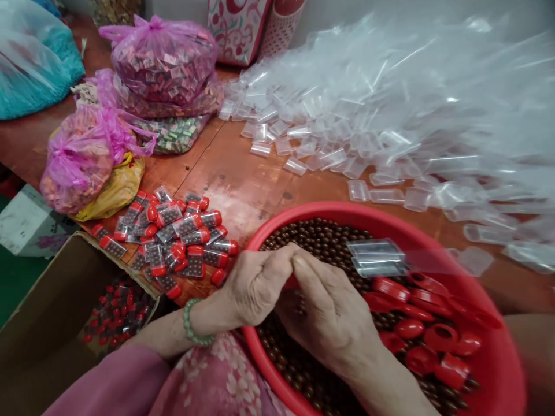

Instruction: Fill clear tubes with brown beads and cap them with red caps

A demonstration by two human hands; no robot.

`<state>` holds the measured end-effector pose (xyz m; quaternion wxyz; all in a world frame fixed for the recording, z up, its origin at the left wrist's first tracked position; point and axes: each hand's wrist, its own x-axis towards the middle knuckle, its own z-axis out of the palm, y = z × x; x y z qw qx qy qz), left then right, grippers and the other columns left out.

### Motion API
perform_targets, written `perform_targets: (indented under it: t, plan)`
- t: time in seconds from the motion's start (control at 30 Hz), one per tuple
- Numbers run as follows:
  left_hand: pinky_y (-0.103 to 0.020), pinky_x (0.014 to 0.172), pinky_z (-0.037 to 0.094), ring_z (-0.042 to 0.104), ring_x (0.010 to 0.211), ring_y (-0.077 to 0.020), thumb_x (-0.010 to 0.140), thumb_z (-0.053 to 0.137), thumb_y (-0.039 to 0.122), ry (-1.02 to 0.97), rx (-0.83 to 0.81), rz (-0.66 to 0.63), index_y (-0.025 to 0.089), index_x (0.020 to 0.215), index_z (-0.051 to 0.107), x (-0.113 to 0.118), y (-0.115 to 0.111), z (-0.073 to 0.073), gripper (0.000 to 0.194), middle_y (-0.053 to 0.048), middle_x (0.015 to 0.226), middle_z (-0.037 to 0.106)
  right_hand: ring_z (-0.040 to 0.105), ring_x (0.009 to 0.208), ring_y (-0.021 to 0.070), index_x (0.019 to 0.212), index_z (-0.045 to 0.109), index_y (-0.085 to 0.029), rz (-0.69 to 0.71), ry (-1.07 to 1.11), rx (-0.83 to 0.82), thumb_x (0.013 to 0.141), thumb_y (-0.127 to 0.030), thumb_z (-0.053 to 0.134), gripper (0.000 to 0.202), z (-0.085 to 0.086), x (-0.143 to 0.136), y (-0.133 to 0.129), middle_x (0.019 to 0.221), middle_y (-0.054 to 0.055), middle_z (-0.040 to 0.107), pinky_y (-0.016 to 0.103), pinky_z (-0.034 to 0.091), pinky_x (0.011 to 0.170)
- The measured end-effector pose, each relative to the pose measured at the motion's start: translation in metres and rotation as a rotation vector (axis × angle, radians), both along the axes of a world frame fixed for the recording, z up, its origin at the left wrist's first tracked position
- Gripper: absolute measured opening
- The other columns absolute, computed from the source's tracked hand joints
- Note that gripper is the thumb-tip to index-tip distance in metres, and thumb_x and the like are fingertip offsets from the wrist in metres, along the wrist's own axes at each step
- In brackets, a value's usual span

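Both my hands meet over the near left part of a red basin (pixel 299 216) holding small round brown balls (pixel 321 231). My left hand (pixel 258 283), with a green bead bracelet (pixel 193 323) at its wrist, is closed, fingertips against the right. My right hand (pixel 327 309) is closed too, thumb and fingers together. A small red plastic piece (pixel 291 282) shows between them, mostly hidden by the fingers. Several red caps (pixel 440 337) lie on the balls at the basin's right. Clear plastic sleeves (pixel 377 257) rest on the balls near the far rim.
Filled clear tubes with red caps (pixel 191 237) lie heaped left of the basin. More sit inside a cardboard box (pixel 39 294) below the table edge. A large pile of clear sleeves (pixel 368 110) spreads behind the basin. Pink bags (pixel 165 63) and a yellow bag (pixel 115 188) stand far left.
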<state>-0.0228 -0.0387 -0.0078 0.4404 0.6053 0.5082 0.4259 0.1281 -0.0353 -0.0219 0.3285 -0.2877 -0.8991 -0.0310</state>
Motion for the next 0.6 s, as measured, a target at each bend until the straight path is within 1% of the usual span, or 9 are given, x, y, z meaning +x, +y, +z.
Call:
perform_targets:
  t: [0.07, 0.13, 0.2, 0.27, 0.33, 0.37, 0.47, 0.53, 0.6]
  plan:
    - [-0.027, 0.059, 0.048, 0.058, 0.060, -0.0139, 0.099, 0.029, 0.030, 0.213, 0.191, 0.075, 0.018, 0.070, 0.058, -0.024, 0.000, 0.005, 0.043, -0.002, 0.065, 0.064, 0.060, 0.114, 0.0307, 0.148, 0.026, -0.001, 0.006, -0.042, -0.081, 0.085, -0.018, 0.065, 0.076, -0.004, 0.002, 0.001, 0.121, 0.028, 0.060, 0.041, 0.055, 0.081]
    - [-0.031, 0.070, 0.048, 0.061, 0.067, -0.0163, 0.097, 0.035, 0.027, 0.540, 0.397, 0.260, 0.016, 0.074, 0.062, -0.055, 0.001, 0.005, 0.037, -0.005, 0.070, 0.067, 0.062, 0.110, 0.0307, 0.139, 0.041, -0.003, -0.025, -0.121, -0.152, 0.088, -0.022, 0.063, 0.059, -0.007, 0.003, 0.001, 0.121, 0.026, 0.062, 0.041, 0.056, 0.079]
    - [-0.034, 0.071, 0.046, 0.062, 0.070, -0.0186, 0.093, 0.043, 0.026, 0.830, 0.471, 0.433, 0.015, 0.080, 0.064, -0.087, 0.002, -0.001, 0.027, -0.006, 0.074, 0.069, 0.064, 0.103, 0.0288, 0.126, 0.053, -0.006, -0.058, -0.188, -0.198, 0.089, -0.022, 0.060, 0.040, -0.006, 0.004, 0.001, 0.118, 0.023, 0.065, 0.040, 0.056, 0.078]
    - [-0.037, 0.073, 0.046, 0.062, 0.078, -0.0222, 0.091, 0.049, 0.027, 0.989, 0.435, 0.527, 0.014, 0.090, 0.066, -0.115, 0.005, -0.011, 0.021, -0.009, 0.082, 0.071, 0.066, 0.097, 0.0261, 0.118, 0.058, -0.007, -0.075, -0.231, -0.240, 0.091, -0.022, 0.058, 0.031, -0.001, 0.003, -0.001, 0.114, 0.020, 0.067, 0.038, 0.055, 0.078]
    - [-0.043, 0.080, 0.045, 0.062, 0.088, -0.0257, 0.089, 0.055, 0.031, 1.026, 0.404, 0.526, 0.016, 0.098, 0.066, -0.135, 0.010, -0.022, 0.020, -0.009, 0.090, 0.070, 0.067, 0.092, 0.0239, 0.115, 0.061, -0.008, -0.084, -0.278, -0.301, 0.093, -0.023, 0.054, 0.027, 0.005, 0.002, -0.002, 0.112, 0.017, 0.069, 0.037, 0.055, 0.078]
    - [-0.046, 0.085, 0.044, 0.061, 0.094, -0.0272, 0.089, 0.056, 0.032, 1.004, 0.400, 0.477, 0.017, 0.100, 0.065, -0.141, 0.013, -0.026, 0.021, -0.008, 0.092, 0.068, 0.067, 0.091, 0.0235, 0.112, 0.062, -0.009, -0.088, -0.299, -0.327, 0.094, -0.024, 0.053, 0.025, 0.008, 0.004, -0.001, 0.110, 0.016, 0.069, 0.037, 0.054, 0.079]
    - [-0.054, 0.101, 0.035, 0.054, 0.116, -0.0304, 0.091, 0.052, 0.028, 0.932, 0.386, 0.415, 0.020, 0.110, 0.063, -0.148, 0.020, -0.034, 0.023, -0.007, 0.108, 0.064, 0.066, 0.093, 0.0224, 0.111, 0.063, -0.012, -0.150, -0.341, -0.369, 0.096, -0.024, 0.050, 0.024, 0.015, 0.019, 0.005, 0.112, 0.013, 0.069, 0.036, 0.052, 0.082]
    - [-0.056, 0.104, 0.034, 0.052, 0.121, -0.0306, 0.092, 0.051, 0.026, 0.899, 0.424, 0.393, 0.022, 0.112, 0.062, -0.142, 0.023, -0.034, 0.024, -0.007, 0.113, 0.063, 0.065, 0.095, 0.0238, 0.111, 0.064, -0.012, -0.325, -0.356, -0.361, 0.095, -0.025, 0.051, 0.024, 0.018, 0.038, 0.012, 0.112, 0.013, 0.069, 0.037, 0.050, 0.083]
    - [-0.056, 0.103, 0.037, 0.053, 0.120, -0.0299, 0.091, 0.053, 0.025, 0.860, 0.480, 0.377, 0.022, 0.110, 0.062, -0.128, 0.025, -0.031, 0.022, -0.006, 0.113, 0.063, 0.063, 0.097, 0.0280, 0.112, 0.063, -0.010, -0.602, -0.407, -0.364, 0.094, -0.029, 0.053, 0.028, 0.019, 0.059, 0.021, 0.110, 0.016, 0.069, 0.040, 0.049, 0.083]
